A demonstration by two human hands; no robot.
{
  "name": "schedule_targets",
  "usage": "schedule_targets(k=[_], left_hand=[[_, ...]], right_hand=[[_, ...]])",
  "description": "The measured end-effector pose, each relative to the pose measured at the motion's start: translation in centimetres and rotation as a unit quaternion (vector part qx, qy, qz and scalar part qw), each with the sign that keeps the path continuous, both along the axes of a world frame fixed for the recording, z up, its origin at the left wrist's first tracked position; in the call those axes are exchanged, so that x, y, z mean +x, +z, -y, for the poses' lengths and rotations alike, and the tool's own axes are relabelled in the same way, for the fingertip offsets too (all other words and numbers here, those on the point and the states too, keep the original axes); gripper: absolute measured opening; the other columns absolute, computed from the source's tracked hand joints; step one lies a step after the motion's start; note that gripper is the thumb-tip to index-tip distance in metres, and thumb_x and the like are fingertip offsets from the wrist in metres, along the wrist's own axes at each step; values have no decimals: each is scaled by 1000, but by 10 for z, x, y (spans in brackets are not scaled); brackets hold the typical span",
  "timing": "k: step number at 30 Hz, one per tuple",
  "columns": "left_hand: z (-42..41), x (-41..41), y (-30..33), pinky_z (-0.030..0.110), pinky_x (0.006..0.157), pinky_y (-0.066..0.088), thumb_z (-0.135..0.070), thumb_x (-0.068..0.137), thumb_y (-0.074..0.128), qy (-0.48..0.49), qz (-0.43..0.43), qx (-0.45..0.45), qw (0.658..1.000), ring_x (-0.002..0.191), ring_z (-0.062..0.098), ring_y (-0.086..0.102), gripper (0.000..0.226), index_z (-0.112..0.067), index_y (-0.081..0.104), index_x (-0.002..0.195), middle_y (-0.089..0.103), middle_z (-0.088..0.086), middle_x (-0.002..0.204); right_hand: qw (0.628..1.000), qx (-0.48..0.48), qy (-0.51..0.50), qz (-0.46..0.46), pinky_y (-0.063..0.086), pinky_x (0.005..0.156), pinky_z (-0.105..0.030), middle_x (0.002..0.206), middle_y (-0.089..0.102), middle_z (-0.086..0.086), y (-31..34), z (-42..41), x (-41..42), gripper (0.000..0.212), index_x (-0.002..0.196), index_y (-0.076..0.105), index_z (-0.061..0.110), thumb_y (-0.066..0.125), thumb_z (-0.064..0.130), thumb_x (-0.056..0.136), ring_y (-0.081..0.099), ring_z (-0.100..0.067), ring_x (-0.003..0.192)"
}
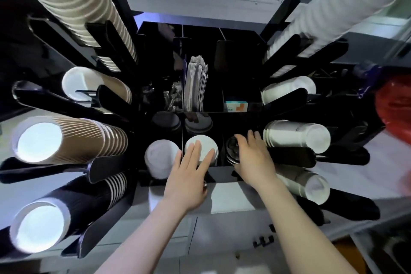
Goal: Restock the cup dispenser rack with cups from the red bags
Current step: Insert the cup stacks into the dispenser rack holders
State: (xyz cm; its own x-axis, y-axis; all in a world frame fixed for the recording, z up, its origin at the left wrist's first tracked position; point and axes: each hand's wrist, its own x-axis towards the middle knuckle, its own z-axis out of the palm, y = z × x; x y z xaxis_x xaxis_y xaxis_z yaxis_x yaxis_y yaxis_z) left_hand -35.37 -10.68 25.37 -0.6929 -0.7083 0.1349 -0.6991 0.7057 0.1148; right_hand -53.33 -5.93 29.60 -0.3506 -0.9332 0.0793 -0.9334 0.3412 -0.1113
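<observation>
A: Item: left hand (pixel 189 176), fingers lying straight on the white round lid stack (pixel 203 145); right hand (pixel 251 158) curling around the black round lid stack (pixel 232 151), near centre.

B: Crinkled red plastic bag (pixel 393 107) is sitting far right; black slotted dispenser rack (pixel 289 158) is flanking both. Suggest seating each stack squarely.

You face four brown cup stacks (pixel 73 138), four white cup stacks (pixel 295 135) and one red bag (pixel 393 104).

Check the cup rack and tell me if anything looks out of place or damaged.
Nothing stands out. The cup stacks sit in the black rack, and the lid stacks fill the centre bins, where the left hand and right hand reach.
</observation>
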Motion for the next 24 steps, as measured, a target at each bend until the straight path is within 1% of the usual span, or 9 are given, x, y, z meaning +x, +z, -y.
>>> schedule_targets(k=[3, 6, 8, 12, 14, 16, 18, 20, 24], left_hand=[[-1, 0, 0, 41, 111, -19, -36, 85, 56, 3, -2, -1, 1000, 146, 27, -16, 92, -29, -7, 152, -10, 13, 160], [-2, -1, 1, 40, 109, -21, -33, 85, 58, 6, -8, 5, 1000, 146, 28, -13, 91, -28, -2, 152, -7, 13, 160], [-2, -1, 1, 40, 107, -24, -33, 86, 56, 10, -3, 0, 1000, 146, 27, -16, 90, -29, -5, 152, -10, 12, 160], [-2, -2, 0, 43, 111, -19, -35, 87, 54, 18, 9, -6, 1000, 145, 26, -18, 90, -29, -10, 151, -13, 11, 160], [-2, -2, -1, 45, 113, -16, -37, 88, 53, 18, 14, -7, 1000, 145, 26, -18, 90, -29, -11, 151, -14, 11, 159], [-2, -2, -1, 46, 114, -14, -38, 88, 52, 17, 16, -7, 1000, 145, 27, -18, 90, -29, -12, 151, -14, 11, 159], [-1, -1, -1, 46, 114, -14, -38, 88, 52, 16, 17, -6, 1000, 145, 26, -18, 91, -28, -12, 151, -15, 11, 159], [-1, -1, -1, 46, 114, -13, -38, 87, 53, 15, 20, -3, 1000, 145, 26, -19, 92, -28, -12, 151, -16, 11, 159], [-1, 0, 3, 46, 114, -12, -38, 87, 54, 9, 24, 7, 1000, 145, 26, -18, 92, -28, -12, 151, -17, 12, 159]], right_hand=[[999, 39, 16, -33, -1, 118, -43, 159, 10, -17, -9, -1, -1, 95, 151, 14, 19, 75, 30, 79, 2, -33, 147], [1000, 14, 19, -19, -1, 118, -40, 161, 2, -12, -14, -5, 0, 96, 152, 11, 21, 74, 26, 80, -2, -30, 148], [1000, -9, 18, 1, 3, 118, -38, 161, 7, -8, -17, -11, 2, 85, 152, 17, 20, 69, 17, 84, 2, -27, 148], [998, -52, 17, 34, 23, 113, -33, 149, 34, -3, -20, -25, 5, 63, 143, 39, 17, 53, 5, 83, 26, -23, 138], [999, -21, 30, 32, 15, 116, -33, 154, 28, -1, -24, -27, 8, 67, 147, 33, 20, 49, 5, 84, 21, -22, 142], [999, 25, 34, 17, 1, 118, -38, 161, 11, 4, -29, -24, 9, 75, 152, 18, 25, 46, 5, 85, 4, -19, 147], [998, 52, 26, 13, -4, 117, -41, 161, -1, 7, -30, -21, 11, 84, 153, 7, 28, 45, 3, 83, -6, -17, 148], [998, 65, 13, 20, -6, 116, -43, 161, -4, 8, -29, -18, 13, 87, 152, 4, 28, 45, 1, 80, -8, -16, 147], [997, 63, 6, 53, -5, 117, -42, 162, 0, 7, -23, -17, 12, 84, 152, 10, 27, 45, 1, 81, -4, -15, 148]])
